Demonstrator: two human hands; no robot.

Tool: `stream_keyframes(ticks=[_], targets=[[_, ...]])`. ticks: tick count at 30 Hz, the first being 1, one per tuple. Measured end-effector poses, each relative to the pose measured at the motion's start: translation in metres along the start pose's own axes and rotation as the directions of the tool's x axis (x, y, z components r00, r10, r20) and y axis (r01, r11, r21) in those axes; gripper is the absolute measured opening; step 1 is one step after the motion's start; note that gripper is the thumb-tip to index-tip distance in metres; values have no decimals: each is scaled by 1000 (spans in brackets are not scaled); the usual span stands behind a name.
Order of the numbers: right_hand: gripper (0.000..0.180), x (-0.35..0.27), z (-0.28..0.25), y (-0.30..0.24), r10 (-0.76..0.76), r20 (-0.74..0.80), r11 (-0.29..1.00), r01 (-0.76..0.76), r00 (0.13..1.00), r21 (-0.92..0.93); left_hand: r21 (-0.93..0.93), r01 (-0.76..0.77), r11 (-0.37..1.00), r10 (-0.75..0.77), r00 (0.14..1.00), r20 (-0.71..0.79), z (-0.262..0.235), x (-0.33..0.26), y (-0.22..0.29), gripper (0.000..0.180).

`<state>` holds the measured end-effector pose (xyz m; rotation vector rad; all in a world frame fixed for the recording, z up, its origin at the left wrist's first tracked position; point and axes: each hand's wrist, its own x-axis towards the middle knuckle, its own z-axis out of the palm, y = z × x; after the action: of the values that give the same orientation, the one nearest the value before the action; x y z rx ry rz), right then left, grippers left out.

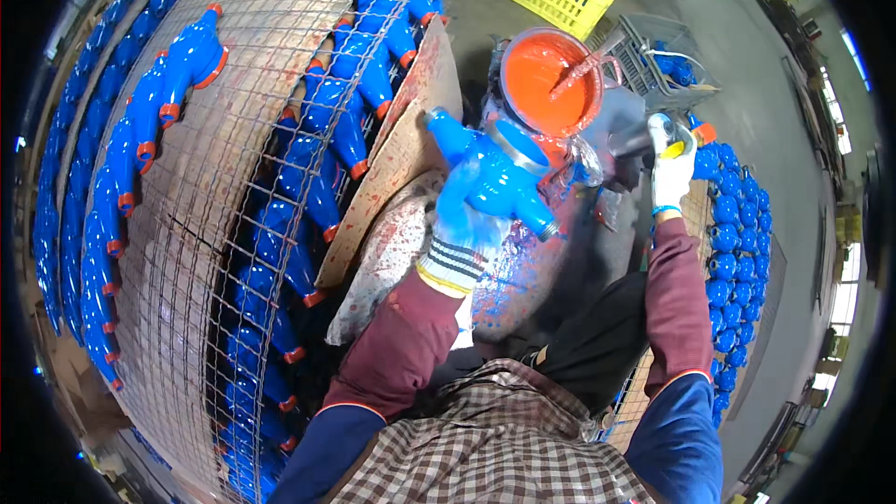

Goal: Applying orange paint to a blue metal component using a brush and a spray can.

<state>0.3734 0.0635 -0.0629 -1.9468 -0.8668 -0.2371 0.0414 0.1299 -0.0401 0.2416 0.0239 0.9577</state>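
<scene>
We are holding a blue valve body (495, 177) clamped in our left hand (462, 224); it looks heavy, rigid, paint-slick. Our right hand (670, 163) is gripping a brush handle (639, 142).

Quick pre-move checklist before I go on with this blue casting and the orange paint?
1. Left hand grips the blue valve casting: ok.
2. Right hand holds a tool: ok; which tool, cannot tell.
3. Orange paint bucket upright, open, stirring stick inside: ok.
4. Casting's end openings painted orange: not ok, they look blue.
5. Wire-mesh rack of finished castings apart from both hands: ok.
6. Gloves on both hands: ok, left one paint-soaked.
</scene>
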Motion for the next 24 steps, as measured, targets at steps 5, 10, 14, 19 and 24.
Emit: stream_keyframes(ticks=[5, 10, 14, 19, 24], targets=[[31, -29, -23, -42, -52, -92, 861, 91, 994, 501, 46, -25, 999, 26, 999, -22, -5, -3, 2, 56], [29, -60, 17, -70, 257, 306, 807, -377, 917, 454, 40, 53, 998, -53, 999, -2, -6, -9, 4, 58], [23, -66, 57, -66, 352, 407, 711, -524, 843, 470, 33, 95, 995, -93, 993, -75, -7, -10, 9, 62], [29, -60, 73, -56, 395, 422, 832, -513, 816, 213, 59, 68, 996, -57, 986, -159, -5, -13, 13, 69], [43, -53, 66, -58, 231, 409, 968, -167, 883, -186, 15, 168, 986, -166, 981, -97, 1, -13, 20, 79]])
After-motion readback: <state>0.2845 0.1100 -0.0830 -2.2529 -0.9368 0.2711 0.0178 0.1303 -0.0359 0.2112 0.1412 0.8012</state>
